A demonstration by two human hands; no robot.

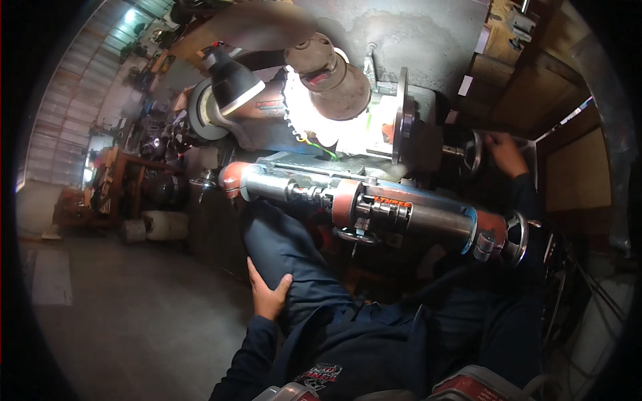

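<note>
My right hand (506,155) is at the right side of the machine, its fingers curled at the rim of a metal handwheel (474,154). My left hand (269,296) rests on my dark-trousered leg (287,250), thumb and fingers spread, with no tool in it. Between me and the machine body runs a long steel bar assembly (438,224) with red collars. A second handwheel (517,238) sits at its right end. Behind it stands an upright round metal disc (402,117), seen nearly edge-on beside a brightly lit work area, whose details are washed out by glare.
A black lamp (234,83) and a brownish lamp (334,83) hang over the machine. A small wheel (356,236) sits below the bar. To the left are a cluttered wooden bench (130,177) and a pale cylinder (166,226) above the concrete floor (154,301). Cables (588,281) hang at the right.
</note>
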